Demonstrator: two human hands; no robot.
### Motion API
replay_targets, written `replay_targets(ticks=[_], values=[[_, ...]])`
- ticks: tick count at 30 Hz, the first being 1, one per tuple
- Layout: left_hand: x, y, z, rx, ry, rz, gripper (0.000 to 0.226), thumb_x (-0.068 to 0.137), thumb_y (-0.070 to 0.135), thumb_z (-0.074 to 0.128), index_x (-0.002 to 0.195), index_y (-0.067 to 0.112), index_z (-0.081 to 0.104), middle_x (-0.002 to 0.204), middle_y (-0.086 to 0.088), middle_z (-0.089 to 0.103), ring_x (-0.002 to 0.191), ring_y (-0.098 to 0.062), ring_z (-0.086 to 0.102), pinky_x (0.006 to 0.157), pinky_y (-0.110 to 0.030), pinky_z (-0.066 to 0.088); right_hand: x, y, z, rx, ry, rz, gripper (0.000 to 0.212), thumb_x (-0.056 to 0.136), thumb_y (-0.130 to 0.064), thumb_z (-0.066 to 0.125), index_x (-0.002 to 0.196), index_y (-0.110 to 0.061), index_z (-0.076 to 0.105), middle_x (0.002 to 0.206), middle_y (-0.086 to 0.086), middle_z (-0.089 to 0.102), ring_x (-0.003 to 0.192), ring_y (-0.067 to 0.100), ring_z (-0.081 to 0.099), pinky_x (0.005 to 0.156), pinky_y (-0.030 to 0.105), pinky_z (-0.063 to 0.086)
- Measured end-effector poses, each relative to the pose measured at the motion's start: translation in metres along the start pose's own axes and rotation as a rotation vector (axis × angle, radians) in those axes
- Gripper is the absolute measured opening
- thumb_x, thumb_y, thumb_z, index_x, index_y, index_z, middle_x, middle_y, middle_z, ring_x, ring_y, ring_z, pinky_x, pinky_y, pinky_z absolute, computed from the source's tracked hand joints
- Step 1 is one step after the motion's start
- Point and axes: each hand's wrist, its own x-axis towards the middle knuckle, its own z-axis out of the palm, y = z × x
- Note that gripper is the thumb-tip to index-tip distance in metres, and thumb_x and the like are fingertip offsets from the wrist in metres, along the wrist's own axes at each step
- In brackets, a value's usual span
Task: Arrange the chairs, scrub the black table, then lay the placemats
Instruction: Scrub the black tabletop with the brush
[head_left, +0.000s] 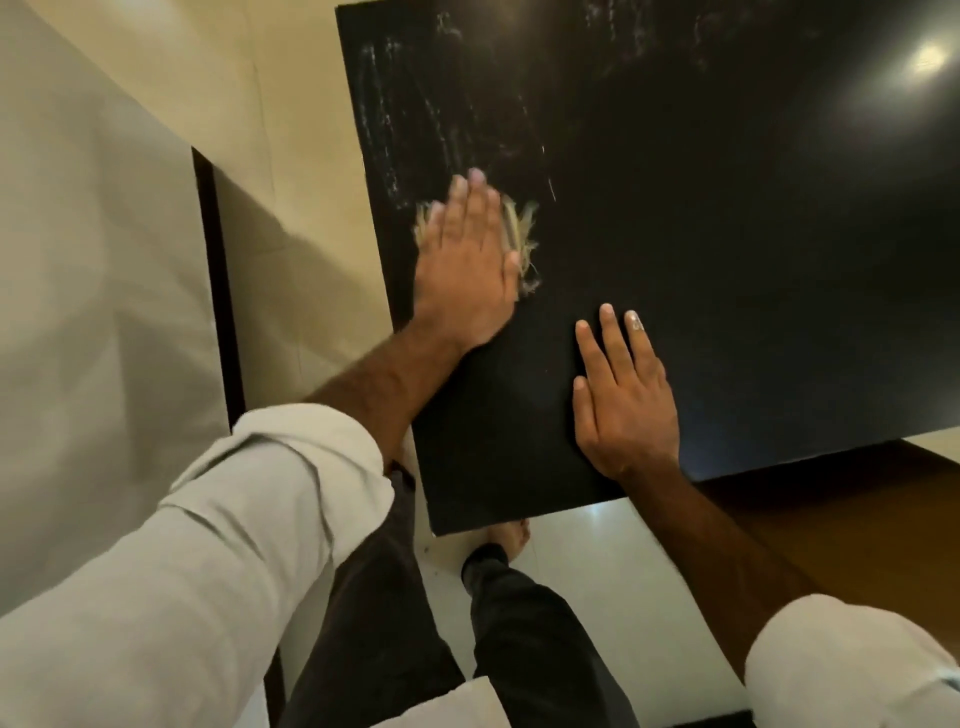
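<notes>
Head view looked down on the black table, its near corner just in front of the person's legs. The left hand lay flat with straight fingers, pressing a pale fibrous scrubber onto the tabletop close to its left edge; strands stuck out on both sides of the palm. Whitish streaks marked the surface beyond that hand. The right hand rested palm-down near the front edge, fingers relaxed and spread, grasping nothing. A bare foot showed on the pale floor below the corner.
</notes>
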Motion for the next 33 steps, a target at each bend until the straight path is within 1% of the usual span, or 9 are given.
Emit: replay_targets(ticks=[4, 7, 9, 12, 17, 21, 25, 29, 33], values=[[-0.042, 0.025, 0.003, -0.007, -0.16, 0.367, 0.077, 0.114, 0.051, 0.018, 0.174, 0.007, -0.003, 0.183, -0.018, -0.014, 0.171, -0.033, -0.01, 0.137, -0.057, 0.009, 0.002, -0.001, 0.0, 0.007, 0.001, 0.114, 0.077, 0.111, -0.048, 0.036, 0.178, -0.017, 0.014, 0.186, 0.008, -0.002, 0.172, 0.028, -0.003, 0.133, 0.05, 0.018], [-0.077, -0.012, 0.004, 0.024, -0.235, 0.496, 0.079, 0.115, 0.051, 0.02, 0.175, 0.007, -0.007, 0.183, -0.016, -0.018, 0.17, -0.032, -0.014, 0.138, -0.055, 0.004, 0.004, -0.001, 0.002, 0.01, -0.019, 0.151, 0.081, 0.111, -0.05, 0.036, 0.177, -0.013, 0.009, 0.186, 0.008, -0.004, 0.172, 0.025, -0.005, 0.136, 0.047, 0.01], [-0.071, -0.053, 0.002, 0.032, -0.222, 0.473, 0.079, 0.115, 0.05, 0.02, 0.175, 0.007, -0.006, 0.183, -0.016, -0.016, 0.171, -0.032, -0.012, 0.137, -0.054, 0.008, 0.008, 0.0, 0.004, 0.01, -0.041, 0.161, 0.082, 0.111, -0.051, 0.037, 0.177, -0.012, 0.007, 0.186, 0.008, -0.004, 0.172, 0.024, -0.006, 0.138, 0.046, 0.008], [-0.015, -0.093, -0.007, 0.079, -0.188, 0.407, 0.077, 0.115, 0.05, 0.016, 0.175, 0.007, -0.006, 0.183, -0.016, -0.015, 0.171, -0.033, -0.01, 0.137, -0.056, 0.012, 0.009, 0.0, 0.006, 0.013, -0.046, 0.174, 0.081, 0.112, -0.051, 0.036, 0.177, -0.013, 0.006, 0.186, 0.007, -0.005, 0.172, 0.022, -0.006, 0.138, 0.044, 0.007], [0.082, -0.053, -0.017, 0.052, -0.088, 0.347, 0.078, 0.113, 0.05, 0.018, 0.175, 0.004, 0.005, 0.184, -0.018, -0.006, 0.171, -0.034, -0.004, 0.138, -0.055, 0.01, 0.009, -0.004, 0.002, 0.038, -0.023, 0.191, 0.078, 0.113, -0.049, 0.035, 0.177, -0.013, 0.009, 0.186, 0.006, 0.0, 0.172, 0.022, -0.005, 0.137, 0.043, 0.007], [0.061, 0.012, -0.006, 0.053, -0.085, 0.556, 0.077, 0.113, 0.048, 0.02, 0.175, 0.004, 0.006, 0.184, -0.02, -0.004, 0.171, -0.036, -0.001, 0.137, -0.058, 0.013, 0.006, -0.002, 0.003, 0.055, 0.016, 0.174, 0.078, 0.112, -0.046, 0.037, 0.177, -0.01, 0.013, 0.186, 0.008, 0.004, 0.172, 0.024, -0.002, 0.138, 0.042, 0.007], [0.004, 0.006, 0.001, 0.083, -0.168, 0.723, 0.076, 0.116, 0.049, 0.018, 0.175, 0.006, -0.001, 0.183, -0.017, -0.014, 0.171, -0.031, -0.011, 0.137, -0.054, 0.009, 0.006, -0.001, 0.005, 0.074, 0.056, 0.153, 0.076, 0.112, -0.043, 0.039, 0.175, -0.007, 0.019, 0.185, 0.011, 0.01, 0.172, 0.026, 0.004, 0.138, 0.045, 0.013], [-0.003, -0.055, -0.002, 0.104, -0.193, 0.67, 0.077, 0.116, 0.05, 0.02, 0.176, 0.008, -0.004, 0.184, -0.012, -0.016, 0.171, -0.027, -0.013, 0.137, -0.053, 0.011, 0.005, -0.002, 0.002, 0.045, 0.044, 0.154, 0.076, 0.112, -0.045, 0.038, 0.176, -0.008, 0.018, 0.185, 0.01, 0.01, 0.172, 0.025, 0.004, 0.138, 0.045, 0.016], [0.043, -0.094, -0.017, 0.116, -0.207, 0.561, 0.076, 0.115, 0.053, 0.012, 0.175, 0.012, -0.009, 0.183, -0.008, -0.021, 0.17, -0.025, -0.016, 0.139, -0.054, 0.009, 0.007, -0.004, 0.0, 0.016, 0.034, 0.166, 0.076, 0.113, -0.049, 0.034, 0.176, -0.009, 0.018, 0.185, 0.01, 0.009, 0.172, 0.024, 0.002, 0.137, 0.044, 0.015]])
